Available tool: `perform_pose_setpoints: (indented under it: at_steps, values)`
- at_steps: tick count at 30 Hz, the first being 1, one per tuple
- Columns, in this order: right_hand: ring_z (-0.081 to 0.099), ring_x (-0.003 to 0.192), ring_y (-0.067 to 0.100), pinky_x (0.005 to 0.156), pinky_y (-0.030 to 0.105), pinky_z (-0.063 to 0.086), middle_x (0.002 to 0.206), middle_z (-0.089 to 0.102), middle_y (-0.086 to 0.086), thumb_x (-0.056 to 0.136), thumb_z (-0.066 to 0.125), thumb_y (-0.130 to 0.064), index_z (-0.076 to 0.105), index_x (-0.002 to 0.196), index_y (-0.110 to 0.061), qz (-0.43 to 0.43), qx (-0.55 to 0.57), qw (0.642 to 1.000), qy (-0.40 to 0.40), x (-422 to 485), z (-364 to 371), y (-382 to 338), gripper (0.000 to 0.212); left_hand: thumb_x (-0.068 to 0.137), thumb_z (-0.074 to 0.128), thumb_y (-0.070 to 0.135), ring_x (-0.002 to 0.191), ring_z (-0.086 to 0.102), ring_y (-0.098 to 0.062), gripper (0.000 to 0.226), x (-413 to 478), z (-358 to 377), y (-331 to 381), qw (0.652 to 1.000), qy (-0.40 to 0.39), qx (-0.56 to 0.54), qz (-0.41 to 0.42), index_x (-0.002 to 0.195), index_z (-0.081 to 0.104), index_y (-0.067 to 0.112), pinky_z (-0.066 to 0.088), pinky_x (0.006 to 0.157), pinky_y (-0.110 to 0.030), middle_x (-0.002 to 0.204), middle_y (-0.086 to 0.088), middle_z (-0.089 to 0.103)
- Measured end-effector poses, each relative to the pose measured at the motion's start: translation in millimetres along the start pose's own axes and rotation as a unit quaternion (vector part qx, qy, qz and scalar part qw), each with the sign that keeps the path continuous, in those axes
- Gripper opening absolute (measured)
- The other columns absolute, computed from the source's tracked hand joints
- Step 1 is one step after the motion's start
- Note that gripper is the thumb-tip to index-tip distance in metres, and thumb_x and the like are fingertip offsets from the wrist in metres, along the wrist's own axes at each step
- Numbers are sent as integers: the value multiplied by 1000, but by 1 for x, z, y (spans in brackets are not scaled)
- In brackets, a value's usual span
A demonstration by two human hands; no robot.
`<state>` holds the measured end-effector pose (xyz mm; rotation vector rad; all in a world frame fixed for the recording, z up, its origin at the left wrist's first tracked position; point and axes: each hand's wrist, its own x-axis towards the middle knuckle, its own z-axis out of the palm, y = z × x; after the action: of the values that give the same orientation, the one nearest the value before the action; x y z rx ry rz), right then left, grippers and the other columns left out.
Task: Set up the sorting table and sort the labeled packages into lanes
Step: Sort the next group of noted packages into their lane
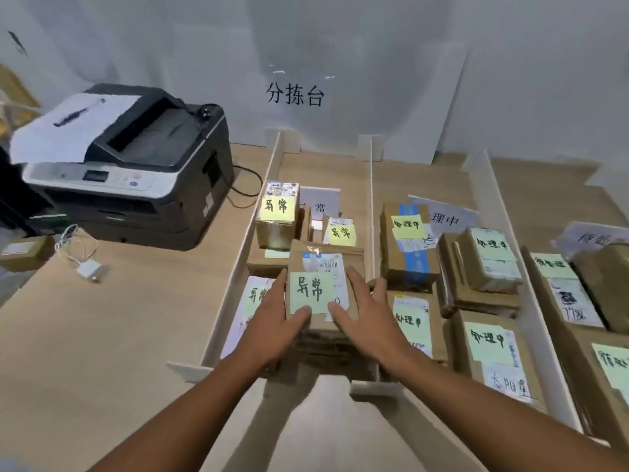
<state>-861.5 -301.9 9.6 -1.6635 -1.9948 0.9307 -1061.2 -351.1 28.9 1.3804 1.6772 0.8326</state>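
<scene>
A brown cardboard package (323,264) with a green sticky note reading 异常 sits in the left lane, on top of other packages. My left hand (275,318) grips its left side and near corner, thumb on the note. My right hand (367,311) presses its right side, fingers spread over the top. White foam dividers (238,260) (371,206) wall this lane. More 异常 packages (277,216) lie behind it and at its left. The middle lane holds packages noted 处理中 (408,240), and the right lane holds several more (558,284).
A black and grey printer (136,172) with a white sheet on its lid stands at the left on the wooden table (102,318). A white charger and cable (86,264) lie in front of it. A 分拣台 sign (294,94) hangs on the white back wall.
</scene>
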Motion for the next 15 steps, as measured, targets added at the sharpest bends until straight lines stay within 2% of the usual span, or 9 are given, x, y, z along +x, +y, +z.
perform_pose_setpoints:
  at_steps: [3, 5, 7, 10, 11, 13, 15]
  values:
    - [47, 115, 19, 94, 36, 50, 127, 22, -7, 88, 50, -69, 3, 151, -56, 22, -22, 999, 7, 9, 17, 7, 80, 85, 59, 39, 124, 57, -2, 63, 19, 3, -13, 999, -34, 14, -1, 136, 31, 64, 55, 98, -41, 134, 26, 59]
    - [41, 108, 16, 87, 34, 48, 127, 22, -6, 88, 48, -70, 1, 152, -54, 40, -51, 998, 16, 10, 24, 8, 81, 86, 58, 43, 126, 54, -2, 63, 24, 5, -22, 999, -39, 17, -7, 140, 30, 59, 53, 101, -41, 137, 25, 56]
    - [39, 111, 16, 85, 36, 48, 129, 22, -6, 89, 46, -70, -1, 153, -55, 49, -59, 997, 17, 7, 27, 5, 81, 88, 58, 45, 126, 53, 1, 61, 23, 3, -24, 999, -43, 20, -9, 138, 28, 62, 52, 101, -36, 138, 26, 55]
    - [36, 132, 25, 98, 43, 48, 141, 19, -6, 93, 40, -70, -5, 153, -54, 50, -66, 997, 3, 1, 17, -3, 77, 89, 61, 39, 130, 48, -1, 63, 22, -3, -15, 998, -52, 44, 17, 143, 31, 51, 50, 104, -41, 141, 20, 52]
    - [33, 138, 27, 103, 46, 46, 147, 16, -6, 94, 38, -70, -5, 153, -54, 55, -71, 996, 2, -2, 9, -5, 75, 91, 62, 37, 137, 42, -8, 67, 24, -5, -12, 996, -44, 67, 30, 149, 29, 42, 46, 109, -46, 148, 11, 47]
    - [26, 146, 29, 110, 49, 41, 160, 9, -5, 95, 35, -71, -3, 154, -53, 59, -77, 995, 27, -13, -11, -11, 72, 94, 64, 41, 152, 20, -21, 79, 27, -13, -1, 988, -10, 149, 45, 158, 20, 26, 32, 120, -50, 165, -1, 24]
    - [18, 152, 27, 115, 50, 35, 167, 7, -1, 96, 31, -71, 3, 156, -51, 56, -99, 990, 81, -32, -38, -16, 70, 95, 60, 50, 155, 10, -25, 81, 30, -19, 22, 972, -1, 198, 124, 160, 20, 21, 23, 123, -51, 168, -4, 14]
